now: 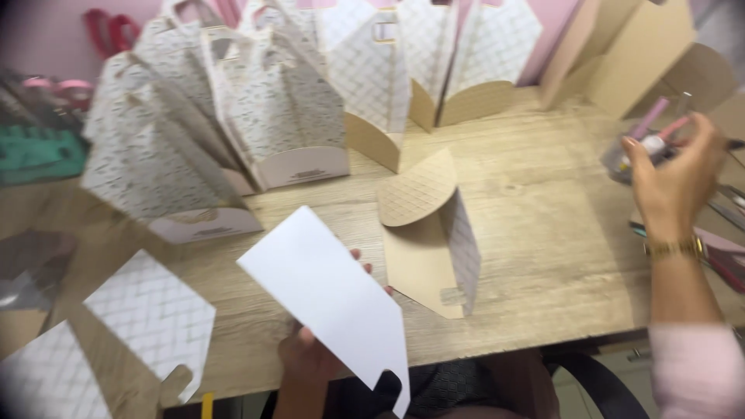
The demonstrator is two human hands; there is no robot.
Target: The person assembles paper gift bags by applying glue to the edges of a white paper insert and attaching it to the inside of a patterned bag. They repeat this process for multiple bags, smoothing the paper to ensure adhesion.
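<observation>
Two hands at work. Left hand [306, 358], lower centre of frame, has its grip closed on a white card cutout [330, 299], held flat above the counter [543, 256]. Right hand [677, 182], at right edge, reaches into a clear cup of pens [632, 151]; grip unclear. Folded paper bags [287, 116] stand upper left, grouped clear of the work area.

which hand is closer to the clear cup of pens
Right. The right hand reaches right up against the cup of pens; the left hand is far off, holding a white card.
</observation>
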